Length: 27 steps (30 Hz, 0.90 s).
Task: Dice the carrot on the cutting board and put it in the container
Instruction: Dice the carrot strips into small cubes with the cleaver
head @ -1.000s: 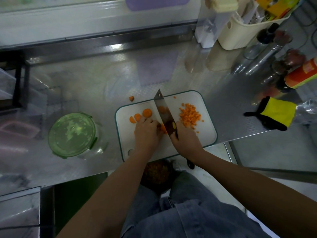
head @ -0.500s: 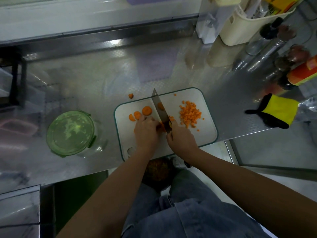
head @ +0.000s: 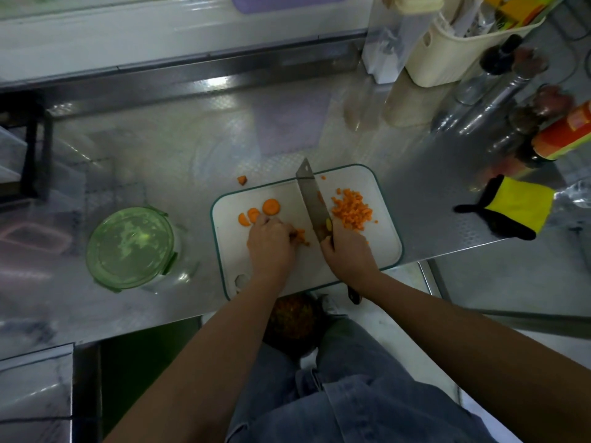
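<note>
head view: left hand (head: 271, 247) fingers (head: 281, 226) curl onto orange carrot chunks (head: 300, 235) on smooth white cutting board (head: 385, 251); right hand (head: 348, 254) grips steel knife (head: 311, 199) beside them.

Kitchen setting. The textured stainless-steel counter (head: 160, 161) bears a white plastic cutting board (head: 379, 251), red-labelled sauce bottle (head: 564, 137) and cream utensil basket (head: 447, 59).

Shiny embossed steel counter (head: 160, 148) under glare, pale floor (head: 393, 330) below, white ledge (head: 128, 36) behind
</note>
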{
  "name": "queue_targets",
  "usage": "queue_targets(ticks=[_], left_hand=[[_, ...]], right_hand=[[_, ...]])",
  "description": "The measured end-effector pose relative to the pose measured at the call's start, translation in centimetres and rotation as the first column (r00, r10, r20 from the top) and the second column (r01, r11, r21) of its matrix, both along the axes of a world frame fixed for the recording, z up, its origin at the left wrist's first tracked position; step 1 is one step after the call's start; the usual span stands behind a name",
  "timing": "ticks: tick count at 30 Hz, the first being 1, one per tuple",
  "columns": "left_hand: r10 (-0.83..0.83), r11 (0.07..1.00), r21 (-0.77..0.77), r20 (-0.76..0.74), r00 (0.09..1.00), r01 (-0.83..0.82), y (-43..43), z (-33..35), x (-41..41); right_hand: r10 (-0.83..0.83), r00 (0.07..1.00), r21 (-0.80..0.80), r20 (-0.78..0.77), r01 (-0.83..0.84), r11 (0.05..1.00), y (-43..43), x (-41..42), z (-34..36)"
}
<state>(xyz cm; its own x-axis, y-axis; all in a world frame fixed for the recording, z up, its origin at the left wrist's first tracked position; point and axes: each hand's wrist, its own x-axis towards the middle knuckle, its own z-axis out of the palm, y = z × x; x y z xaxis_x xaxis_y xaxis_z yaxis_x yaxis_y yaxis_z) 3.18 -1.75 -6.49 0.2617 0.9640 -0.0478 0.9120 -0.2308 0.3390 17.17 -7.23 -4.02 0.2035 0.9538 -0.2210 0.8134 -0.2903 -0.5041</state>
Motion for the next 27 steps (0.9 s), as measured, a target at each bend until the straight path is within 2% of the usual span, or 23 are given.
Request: queue_targets(ticks=[10,16,27], left_hand=[[0.012,0.997,0.074,-0.006,1.000,-0.011,-0.6,0.2,-0.1],[0.059,0.998,0.030,-0.034,0.998,-0.058,-0.5,0.5,0.1],[0.100,0.995,-0.009,0.001,0.995,-0.100,-0.2,0.0,0.3]], right_hand=[[0.070,0.995,0.055,-0.067,-0.066,0.996,-0.4,-0.9,0.7],[0.093,0.994,0.001,-0.057,-0.093,0.996,-0.7,-1.3,0.2],[0.055,0.998,-0.034,-0.033,-0.056,0.998,-1.0,-2.5,-0.3]])
